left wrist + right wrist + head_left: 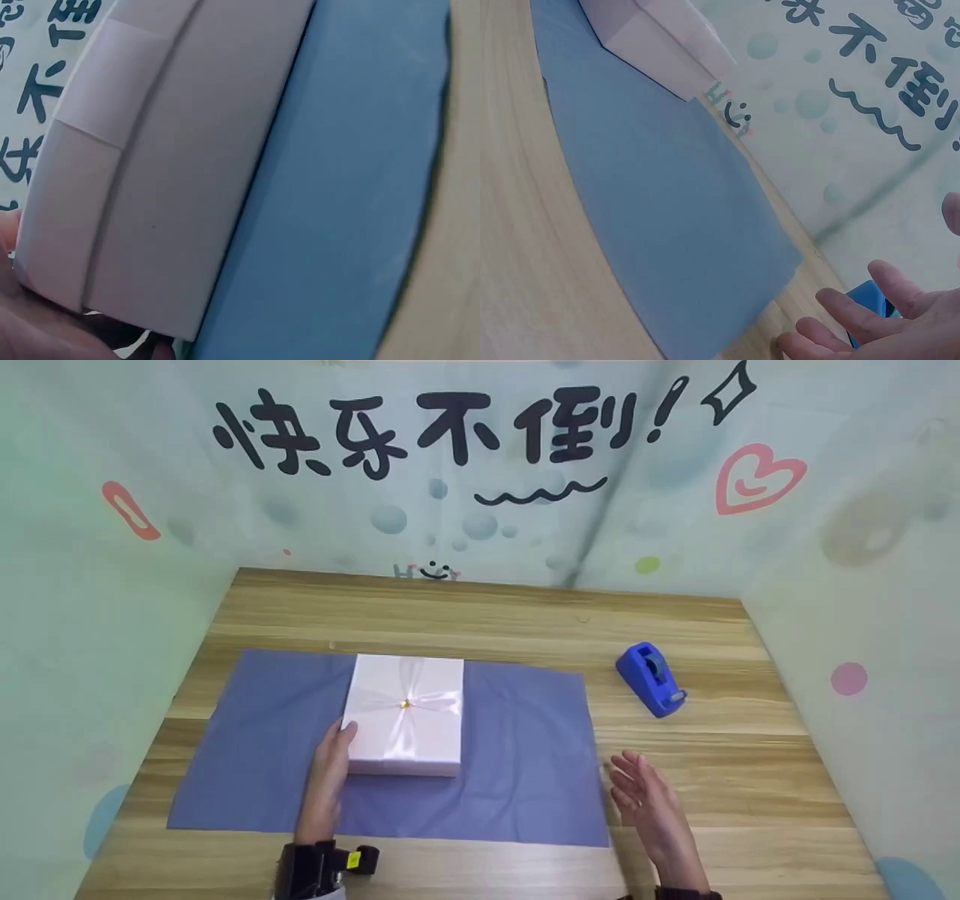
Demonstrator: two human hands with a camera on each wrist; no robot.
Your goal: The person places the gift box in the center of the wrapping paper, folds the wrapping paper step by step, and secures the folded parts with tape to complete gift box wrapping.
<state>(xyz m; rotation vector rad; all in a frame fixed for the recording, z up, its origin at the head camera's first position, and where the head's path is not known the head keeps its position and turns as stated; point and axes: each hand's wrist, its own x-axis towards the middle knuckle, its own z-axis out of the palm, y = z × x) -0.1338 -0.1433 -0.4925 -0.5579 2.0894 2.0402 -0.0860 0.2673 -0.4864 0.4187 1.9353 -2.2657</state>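
Okay, so looking at a white gift box (371,682) on a blue sheet (532,750), laid out over a wood-grain desk (487,604). Can't tell if cloth or paper, just lightly creased. As for the box: lying flat with the lid on, a bit left of the sheet's middle, back edge close to the sheet's back edge. Wrapped crosswise in a shiny pale ribbon (401,739) with a tiny gold ornament (406,704) at the crossing. In the left wrist view, also see a band of that ribbon over the side of the lid.

Now for the left grip (328,761): holding the box by its left side near the front corner, thumb up at the top edge. Can't make out most of the other fingers from above, tucked out of sight. Over to the right grip (651,806): fingers loosely spread, palm turned toward the box, just beside the sheet's right edge and well apart from the box.

Further back on that side, a blue tape dispenser (651,679) on bare desk, near the sheet but apart from it. Partly blocked by fingers in the right wrist view. Around the left wrist, a black strap (306,870). Behind everything, a pale backdrop (525,551) with big black Chinese characters (454,424).
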